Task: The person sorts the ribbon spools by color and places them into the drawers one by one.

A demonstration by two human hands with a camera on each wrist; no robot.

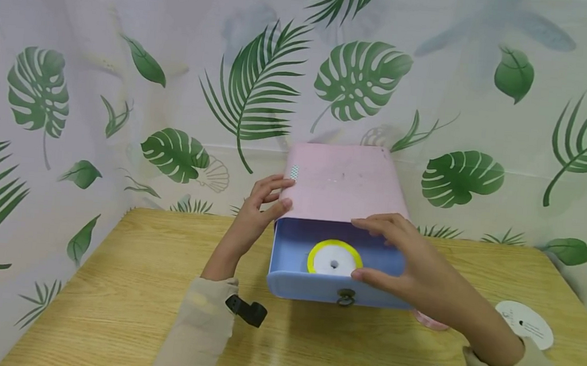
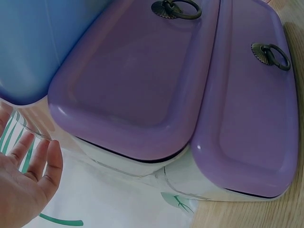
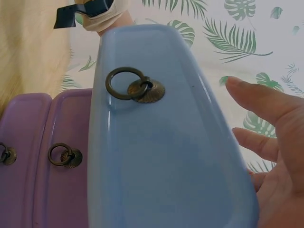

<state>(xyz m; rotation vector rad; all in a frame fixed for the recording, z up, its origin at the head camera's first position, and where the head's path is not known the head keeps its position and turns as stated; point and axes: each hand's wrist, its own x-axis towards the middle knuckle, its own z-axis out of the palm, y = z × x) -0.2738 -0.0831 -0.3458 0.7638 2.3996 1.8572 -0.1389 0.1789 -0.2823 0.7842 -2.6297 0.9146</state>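
A pink-topped drawer cabinet (image 1: 342, 181) stands against the backdrop with its blue top drawer (image 1: 301, 287) pulled out. Inside that drawer lies a white spool with a yellow rim (image 1: 333, 257). My left hand (image 1: 257, 212) rests against the cabinet's left side, its fingers loosely extended near the top edge. Over the drawer's right part, my right hand (image 1: 411, 264) has thumb and fingers spread, with nothing visible between them. Its thumb tip appears near the spool and the drawer's front rim. A dark metal ring pull (image 3: 140, 88) hangs on the drawer front.
Below the blue drawer are two closed purple drawers (image 2: 128, 71) with ring pulls. A white disc (image 1: 524, 324) and a partly hidden pink round item (image 1: 430, 321) lie on the wooden table (image 1: 123, 307) at right. Leaf-printed cloth (image 1: 176, 99) hangs behind.
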